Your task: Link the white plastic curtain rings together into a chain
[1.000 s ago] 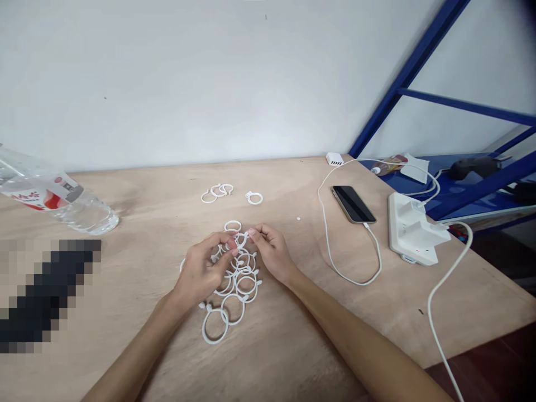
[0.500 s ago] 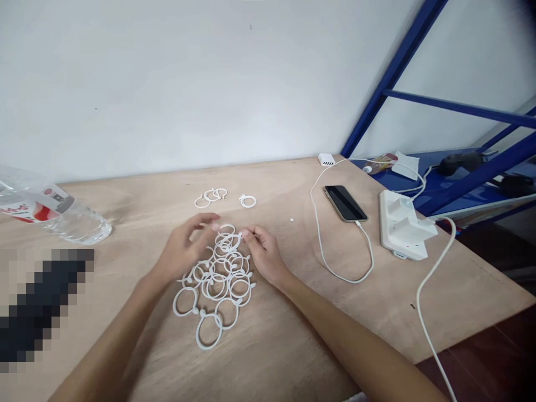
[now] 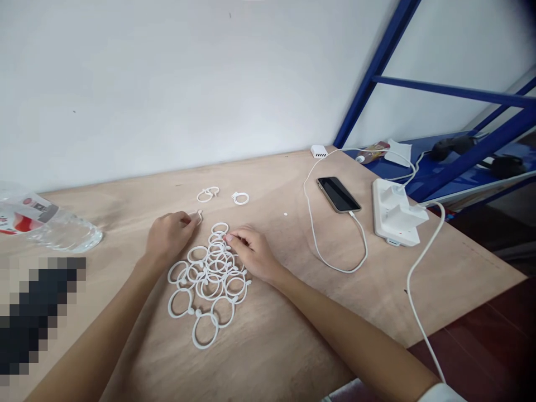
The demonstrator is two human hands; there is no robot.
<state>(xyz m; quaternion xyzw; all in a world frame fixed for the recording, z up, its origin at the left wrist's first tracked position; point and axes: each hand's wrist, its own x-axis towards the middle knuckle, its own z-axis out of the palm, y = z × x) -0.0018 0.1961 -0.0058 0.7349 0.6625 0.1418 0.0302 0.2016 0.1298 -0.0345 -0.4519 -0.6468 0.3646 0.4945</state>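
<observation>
My left hand (image 3: 171, 234) is closed at the left of a pile of white plastic curtain rings (image 3: 205, 331). Between its thumb and forefinger is the end of an open curtain ring (image 3: 200, 214), mostly hidden by the fingers. At the pile's far right edge, my right hand (image 3: 251, 251) pinches a curtain ring (image 3: 219, 238) near its knob, and this ring still lies against the others. Beyond my hands lie two overlapping open rings (image 3: 205, 195), with one or more stacked rings (image 3: 242, 199) to their right.
A clear bottle (image 3: 62, 229) lies on its side at left, near a pixelated dark patch. On the right are a phone (image 3: 340, 194) on a white cable, a charger block (image 3: 319, 151) and a power strip (image 3: 393, 215). A blue metal frame (image 3: 377, 72) rises behind.
My left hand has moved left and closed on one of the open rings from the far group, leaving two there. My right hand stays at the pile's edge. The view has shifted slightly.
</observation>
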